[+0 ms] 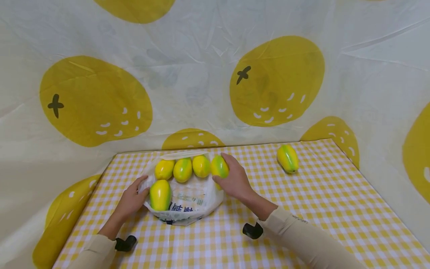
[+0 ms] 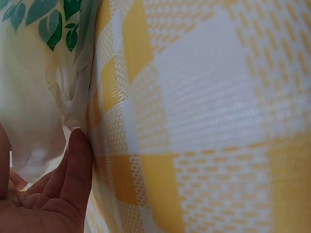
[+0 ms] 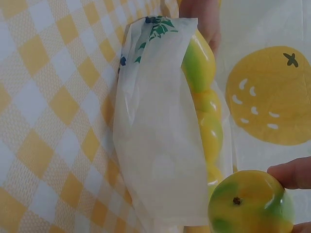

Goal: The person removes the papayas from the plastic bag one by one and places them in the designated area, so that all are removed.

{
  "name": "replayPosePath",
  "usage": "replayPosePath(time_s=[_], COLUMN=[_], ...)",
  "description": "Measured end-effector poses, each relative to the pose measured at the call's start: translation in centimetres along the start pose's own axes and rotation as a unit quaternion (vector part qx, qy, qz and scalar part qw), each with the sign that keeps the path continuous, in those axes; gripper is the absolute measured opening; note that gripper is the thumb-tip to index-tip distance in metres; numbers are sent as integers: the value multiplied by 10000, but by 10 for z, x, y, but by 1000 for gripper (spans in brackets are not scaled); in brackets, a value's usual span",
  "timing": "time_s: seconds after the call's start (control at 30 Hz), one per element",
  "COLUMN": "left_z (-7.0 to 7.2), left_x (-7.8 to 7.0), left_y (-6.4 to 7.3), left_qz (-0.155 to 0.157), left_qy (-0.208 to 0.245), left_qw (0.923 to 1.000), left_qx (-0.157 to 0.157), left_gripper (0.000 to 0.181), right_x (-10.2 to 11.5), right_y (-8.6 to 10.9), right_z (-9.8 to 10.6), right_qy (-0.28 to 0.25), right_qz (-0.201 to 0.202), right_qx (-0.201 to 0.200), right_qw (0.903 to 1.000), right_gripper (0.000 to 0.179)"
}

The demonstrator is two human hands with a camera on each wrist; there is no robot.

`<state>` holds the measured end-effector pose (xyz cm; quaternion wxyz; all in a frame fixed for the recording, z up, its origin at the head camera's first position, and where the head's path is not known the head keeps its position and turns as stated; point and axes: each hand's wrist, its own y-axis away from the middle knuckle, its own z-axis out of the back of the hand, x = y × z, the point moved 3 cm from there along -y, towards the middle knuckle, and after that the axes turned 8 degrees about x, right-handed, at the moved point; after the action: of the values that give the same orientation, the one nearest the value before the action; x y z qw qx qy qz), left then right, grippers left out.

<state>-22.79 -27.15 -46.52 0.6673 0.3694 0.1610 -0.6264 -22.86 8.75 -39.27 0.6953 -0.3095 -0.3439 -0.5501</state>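
A white plastic bag [image 1: 209,209] with dark print lies spread wide at its mouth on the table. Inside it several yellow-green papayas [image 1: 183,170] sit in a row at the back, and one more papaya [image 1: 160,195] stands at the left front. My left hand [image 1: 132,200] grips the bag's left rim; in the left wrist view its fingers [image 2: 77,170] curl at the thin plastic. At the bag's right rim my right hand [image 1: 236,181] holds a papaya [image 1: 219,166] between thumb and fingers. The right wrist view shows this papaya [image 3: 250,201] end-on, beside the bag [image 3: 155,141].
Another papaya [image 1: 287,158] lies alone at the back right of the table. A yellow-and-white checked cloth [image 1: 322,209] covers the tabletop. Behind it hangs a pale curtain [image 1: 195,82] printed with big yellow fruit. Black wrist mounts [image 1: 252,231] stick out by both sleeves.
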Motion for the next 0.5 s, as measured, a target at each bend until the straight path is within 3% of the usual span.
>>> replayPosePath(time_s=[0.5], left_z=[1], left_x=[-1], left_y=[0], left_qz=[-46], left_qy=[25], left_qw=[10000], left_qx=[14], left_gripper=[62], right_x=[-14], right_y=[-10], right_z=[9], right_qy=[128], right_qz=[-217], right_qx=[18], right_qw=[9997], right_gripper=[78])
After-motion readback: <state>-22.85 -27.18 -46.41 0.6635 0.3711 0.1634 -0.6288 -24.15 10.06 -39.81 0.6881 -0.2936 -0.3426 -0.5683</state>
